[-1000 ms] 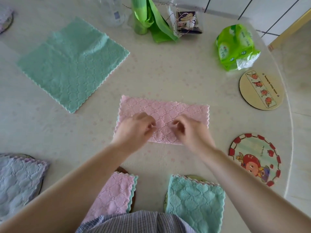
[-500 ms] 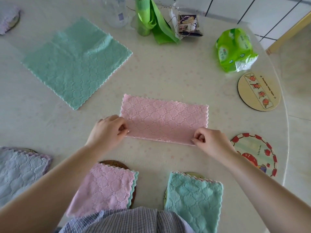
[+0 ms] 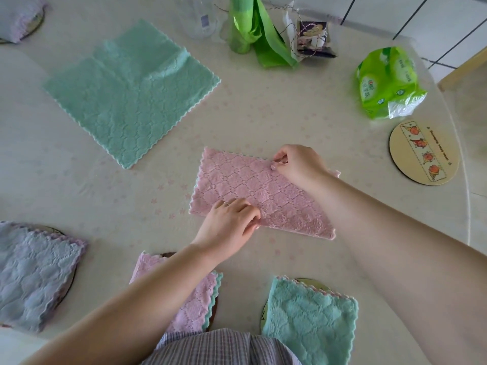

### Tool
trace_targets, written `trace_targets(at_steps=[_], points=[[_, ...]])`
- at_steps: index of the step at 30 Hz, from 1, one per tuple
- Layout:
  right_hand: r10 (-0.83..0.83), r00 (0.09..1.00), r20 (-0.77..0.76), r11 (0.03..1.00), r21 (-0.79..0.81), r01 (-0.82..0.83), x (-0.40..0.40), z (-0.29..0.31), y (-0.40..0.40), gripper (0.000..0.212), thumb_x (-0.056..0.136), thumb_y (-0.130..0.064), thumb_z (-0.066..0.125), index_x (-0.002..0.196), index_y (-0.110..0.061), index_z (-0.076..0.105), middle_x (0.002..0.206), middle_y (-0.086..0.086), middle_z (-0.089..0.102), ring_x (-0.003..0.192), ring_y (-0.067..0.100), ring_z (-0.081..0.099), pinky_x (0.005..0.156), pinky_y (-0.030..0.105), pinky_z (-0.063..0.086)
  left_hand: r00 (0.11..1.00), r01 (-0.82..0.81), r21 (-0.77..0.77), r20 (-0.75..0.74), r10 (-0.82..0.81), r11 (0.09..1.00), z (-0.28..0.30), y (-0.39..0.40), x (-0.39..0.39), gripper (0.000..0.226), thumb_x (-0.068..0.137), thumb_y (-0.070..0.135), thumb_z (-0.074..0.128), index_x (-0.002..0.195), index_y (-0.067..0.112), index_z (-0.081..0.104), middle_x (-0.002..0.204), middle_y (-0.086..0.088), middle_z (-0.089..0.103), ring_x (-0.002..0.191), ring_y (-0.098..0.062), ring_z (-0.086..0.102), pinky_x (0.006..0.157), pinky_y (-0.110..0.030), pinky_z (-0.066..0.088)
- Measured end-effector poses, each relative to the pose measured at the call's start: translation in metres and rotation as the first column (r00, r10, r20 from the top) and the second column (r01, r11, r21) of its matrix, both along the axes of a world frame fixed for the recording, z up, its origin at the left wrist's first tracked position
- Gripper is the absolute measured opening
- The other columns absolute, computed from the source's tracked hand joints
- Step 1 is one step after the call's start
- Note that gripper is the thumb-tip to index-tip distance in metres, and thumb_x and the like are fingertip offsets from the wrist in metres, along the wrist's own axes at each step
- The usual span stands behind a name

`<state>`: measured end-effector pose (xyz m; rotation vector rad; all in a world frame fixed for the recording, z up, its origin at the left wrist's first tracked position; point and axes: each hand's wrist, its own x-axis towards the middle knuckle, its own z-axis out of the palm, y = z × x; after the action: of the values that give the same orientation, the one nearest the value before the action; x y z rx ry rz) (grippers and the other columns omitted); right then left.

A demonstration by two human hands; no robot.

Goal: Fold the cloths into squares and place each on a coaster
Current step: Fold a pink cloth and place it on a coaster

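Note:
A pink cloth (image 3: pixel 245 183), folded into a long rectangle, lies in the middle of the table. My left hand (image 3: pixel 229 222) pinches its near edge around the midpoint. My right hand (image 3: pixel 297 164) pinches its far edge near the middle, and my right forearm crosses over the cloth's right part. An unfolded green cloth (image 3: pixel 131 93) lies flat at the back left. A bare round coaster (image 3: pixel 424 154) with a fruit strip sits at the right. Folded cloths rest on coasters near me: a pink one (image 3: pixel 189 309), a green one (image 3: pixel 313 317) and a grey-blue one (image 3: pixel 31 275).
At the back stand a clear bottle (image 3: pixel 200 19), a green bag (image 3: pixel 253 30), a small wrapped packet (image 3: pixel 313 40) and a green tissue pack (image 3: pixel 387 83). Another folded cloth on a coaster (image 3: pixel 21 19) sits at the far left corner. The table's curved edge (image 3: pixel 466 193) runs along the right.
Both hands left the cloth's near corners. My left hand slid right along the near edge to its middle. My right hand moved up to the far edge near the middle.

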<state>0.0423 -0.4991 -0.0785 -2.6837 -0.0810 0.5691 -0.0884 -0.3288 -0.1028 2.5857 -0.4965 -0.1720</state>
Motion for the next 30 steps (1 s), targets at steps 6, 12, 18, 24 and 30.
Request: trace_targets(at_steps=[6,12,18,24,30], points=[[0.073,0.996,-0.059,0.997,-0.033,-0.075,0.001,0.007,0.004,0.01,0.087,-0.023,0.059,0.093,-0.019,0.065,0.103,-0.001,0.065,0.093,0.02,0.056,0.073,0.026,0.036,0.999,0.029,0.005,-0.013,-0.029,1.0,0.002,0.0,0.003,0.004,0.084,0.018,0.064,0.085,0.021,0.066,0.091,0.005,0.062,0.084,-0.018,0.061,0.075,-0.036,0.049],[-0.047,0.995,-0.09,0.996,0.065,0.053,-0.011,0.008,-0.016,0.011,0.088,-0.032,0.055,0.085,-0.022,0.049,0.084,-0.001,0.059,0.08,0.023,0.056,0.066,0.03,0.041,0.992,-0.124,0.095,0.046,0.12,0.988,0.017,0.047,0.022,0.005,0.084,0.02,0.063,0.089,0.021,0.064,0.093,0.005,0.063,0.088,-0.017,0.061,0.083,-0.035,0.043],[-0.221,0.934,-0.28,0.905,0.297,0.303,-0.042,-0.005,-0.001,0.019,0.089,-0.027,0.058,0.076,-0.02,0.046,0.075,0.004,0.061,0.063,0.023,0.06,0.067,0.04,0.056,0.971,-0.231,0.211,-0.018,0.24,0.95,0.012,0.07,0.06,0.018,0.089,0.021,0.054,0.102,0.028,0.063,0.108,0.002,0.057,0.106,-0.023,0.052,0.087,-0.038,0.038],[-0.183,0.964,-0.192,0.83,0.495,0.256,-0.064,-0.007,-0.016,0.037,0.09,-0.002,0.046,0.106,-0.034,0.052,0.088,0.008,0.064,0.069,0.019,0.056,0.079,0.047,0.053,0.994,-0.061,0.211,0.107,0.039,0.976,0.007,0.074,0.023,0.032,0.084,0.018,0.062,0.114,0.03,0.063,0.123,0.005,0.058,0.117,-0.02,0.052,0.099,-0.041,0.038],[-0.061,0.981,-0.183,0.905,0.404,0.132,-0.077,-0.01,-0.027,0.052,0.087,0.005,0.043,0.102,-0.039,0.066,0.089,-0.002,0.066,0.064,0.014,0.051,0.061,0.02,0.042,0.995,0.035,0.18,0.09,-0.052,0.983,-0.003,0.07,0.008,0.037,0.078,0.016,0.071,0.112,0.03,0.066,0.128,0.007,0.059,0.119,-0.013,0.055,0.097,-0.041,0.043]])
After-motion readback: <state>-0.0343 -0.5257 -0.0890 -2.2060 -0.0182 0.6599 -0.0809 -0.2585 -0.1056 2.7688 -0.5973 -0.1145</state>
